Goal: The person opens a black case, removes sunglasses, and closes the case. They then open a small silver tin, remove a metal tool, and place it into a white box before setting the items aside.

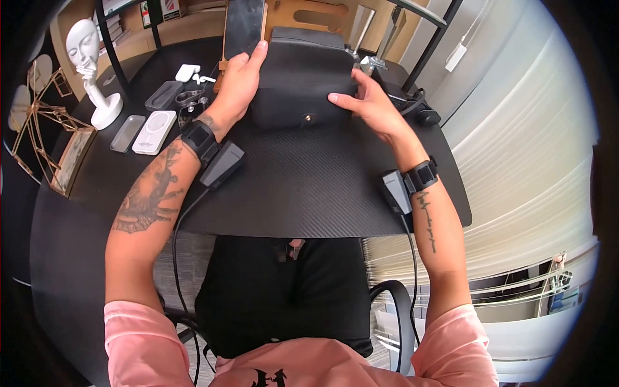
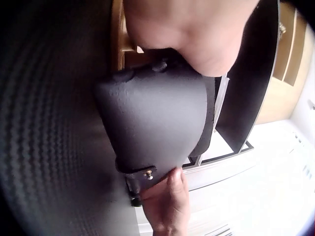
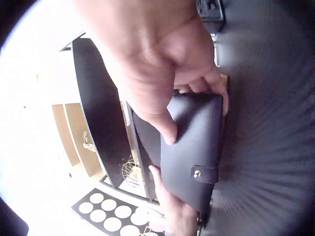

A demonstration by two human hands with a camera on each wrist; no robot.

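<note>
While framed between two hands, showing now as a black case [image 1: 296, 97] at the far side of the dark table [image 1: 290, 187]. Gripped at one end by the right hand [image 1: 380, 113], with thumb on the face, well apart from fingers bent round the end; flanked at the other by the left hand [image 1: 238, 90], with fingers too hidden to tell. Looks like a two-handed steadying step; calls for even support at both ends. Smooth, leather-like, boxy, soft at the edges, with a metal stud [image 1: 307, 118] on a strap. Near a flat-faced phone [image 1: 245, 29], above fine-ribbed tabletop, across from a glossy white sculpture [image 1: 84, 48].

two hands [image 1: 237, 87] [image 1: 380, 109], one case [image 1: 293, 97], one statue [image 1: 106, 111]
</note>
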